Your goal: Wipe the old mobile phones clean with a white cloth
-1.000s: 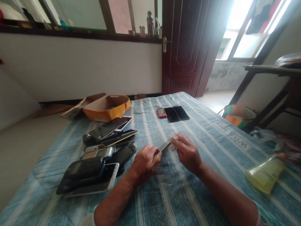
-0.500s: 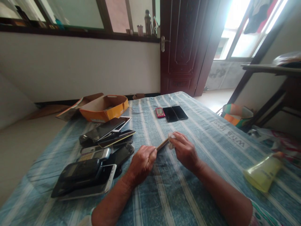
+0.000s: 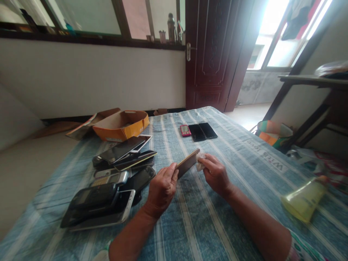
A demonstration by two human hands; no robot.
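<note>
My left hand [image 3: 163, 187] is closed around the near end of a slim phone [image 3: 188, 164], which is tipped on its edge with its brownish face towards me. Between the fingertips of my right hand [image 3: 217, 174] is a crumpled white tissue [image 3: 200, 161], pressed against the phone's far end. Beyond them a small pink phone [image 3: 185, 130] lies beside two dark phones [image 3: 203, 131]. Left of my left hand is a pile of several old phones [image 3: 110, 179], some black, some silver or white.
An open orange cardboard box [image 3: 122, 127] stands at the table's far left. On the right lies a yellow translucent spray bottle or container [image 3: 303, 203]. A blue striped cloth [image 3: 233, 224] covers the table; a dark red door [image 3: 209, 54] is behind it.
The held phone has tilted, so more of its flat brownish face shows and its far end is raised. My right hand with the tissue has shifted slightly right.
</note>
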